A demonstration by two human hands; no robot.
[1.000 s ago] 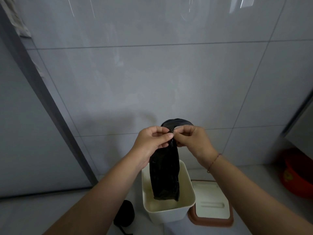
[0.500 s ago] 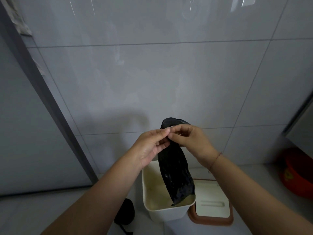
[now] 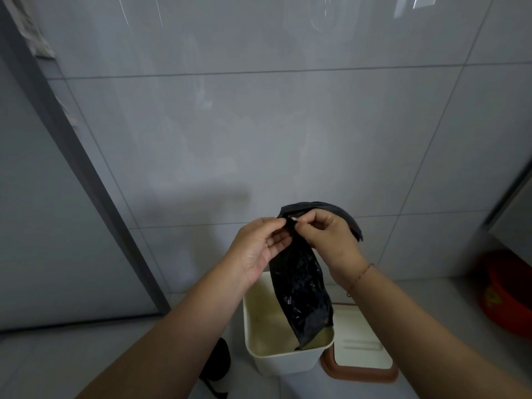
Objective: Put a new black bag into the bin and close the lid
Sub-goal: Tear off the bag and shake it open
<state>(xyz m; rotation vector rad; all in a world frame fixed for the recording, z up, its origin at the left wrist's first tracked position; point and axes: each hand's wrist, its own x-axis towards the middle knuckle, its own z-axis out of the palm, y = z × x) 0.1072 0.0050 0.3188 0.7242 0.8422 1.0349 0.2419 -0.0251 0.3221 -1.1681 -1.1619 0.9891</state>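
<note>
Both hands — left hand (image 3: 260, 249) and right hand (image 3: 331, 237) — pinch the black bag (image 3: 302, 289) at its top edge, probably working the mouth open, while it dangles over the open bin (image 3: 285, 361) — lid (image 3: 362, 358) sits beside.

Glossy black bag (image 3: 300, 286); cream bin (image 3: 288, 359), its inside stained yellowish; cream lid (image 3: 361, 351) with a reddish-brown rim; pale grey wall tiles (image 3: 259, 125) with darker grout lines; red-orange tub (image 3: 508, 292); thin reddish bracelet (image 3: 359, 279)
</note>
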